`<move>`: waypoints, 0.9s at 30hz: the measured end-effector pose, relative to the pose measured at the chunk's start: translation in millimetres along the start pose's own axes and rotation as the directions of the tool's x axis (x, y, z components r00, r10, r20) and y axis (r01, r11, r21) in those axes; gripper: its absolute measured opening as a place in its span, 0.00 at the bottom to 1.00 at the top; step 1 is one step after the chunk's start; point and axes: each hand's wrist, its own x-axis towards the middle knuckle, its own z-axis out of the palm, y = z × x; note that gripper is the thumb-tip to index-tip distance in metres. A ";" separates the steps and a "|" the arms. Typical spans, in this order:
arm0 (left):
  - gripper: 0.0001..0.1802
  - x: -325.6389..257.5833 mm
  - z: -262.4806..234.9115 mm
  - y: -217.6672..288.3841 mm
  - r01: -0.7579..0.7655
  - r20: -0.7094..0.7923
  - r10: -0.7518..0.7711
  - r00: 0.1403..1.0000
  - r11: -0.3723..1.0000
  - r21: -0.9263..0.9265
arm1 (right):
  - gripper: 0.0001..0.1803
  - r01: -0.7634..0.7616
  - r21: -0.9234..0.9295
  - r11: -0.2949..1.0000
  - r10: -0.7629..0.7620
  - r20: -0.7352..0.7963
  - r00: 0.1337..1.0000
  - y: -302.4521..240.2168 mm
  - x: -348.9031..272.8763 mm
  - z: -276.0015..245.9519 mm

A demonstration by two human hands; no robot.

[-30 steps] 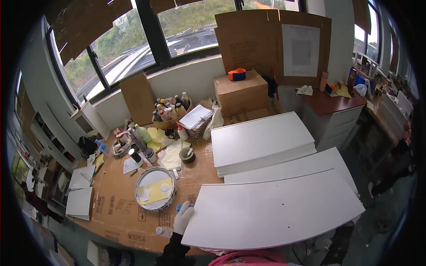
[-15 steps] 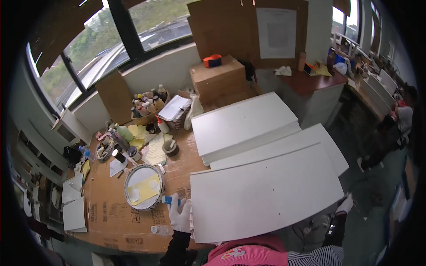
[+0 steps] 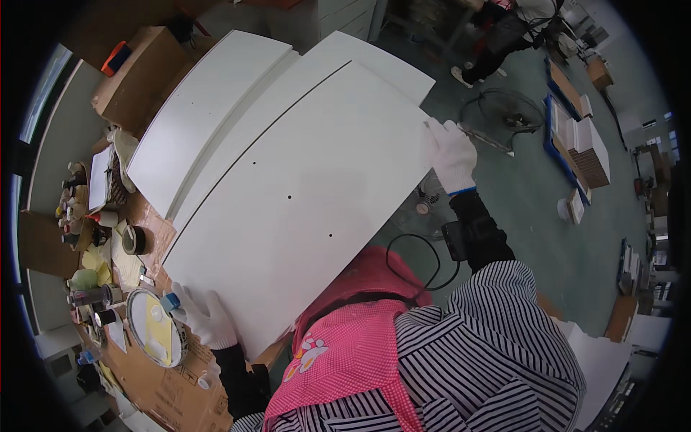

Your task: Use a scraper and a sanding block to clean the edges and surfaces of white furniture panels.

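Observation:
My left hand (image 3: 206,322), in a white glove, is closed on a small blue block (image 3: 171,301) whose exact kind I cannot make out. It is beside the near left corner of a large white curved-edge panel (image 3: 309,183) with several small dark holes in its face. At the panel's right end, my gloved right hand (image 3: 453,155) grips the edge, its fingers bent over the corner. Left of the blue block stands a round tub (image 3: 181,345) with a yellow sheet (image 3: 157,333) across its top.
Two more white panels (image 3: 209,108) lie beyond the front one. Bottles (image 3: 72,209), a dark cup (image 3: 134,240) and papers crowd the cardboard-covered table (image 3: 169,392) at left. A floor fan (image 3: 504,119), a black cable (image 3: 437,255) and another person (image 3: 497,43) are to the right.
My view has swung to the right, so the panels and table appear turned and shifted left. The blue block stays in my left hand; my right hand remains at the panel's right end.

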 end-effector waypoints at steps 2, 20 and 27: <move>0.40 -0.4 2.3 -0.8 -0.035 0.014 0.034 0.999 0.997 0.064 | 0.12 0.147 0.151 0.978 -0.132 -0.107 0.985 -23.8 -25.1 -5.0; 0.38 -16.9 4.6 11.0 -0.085 -0.135 0.159 0.978 0.894 0.441 | 0.14 0.248 0.445 0.861 -0.279 0.004 0.960 -45.1 -26.1 -42.5; 0.36 -15.7 0.1 25.0 0.038 0.041 -0.055 0.998 0.945 0.326 | 0.14 0.208 0.246 0.947 -0.207 -0.032 0.978 14.8 0.5 -1.5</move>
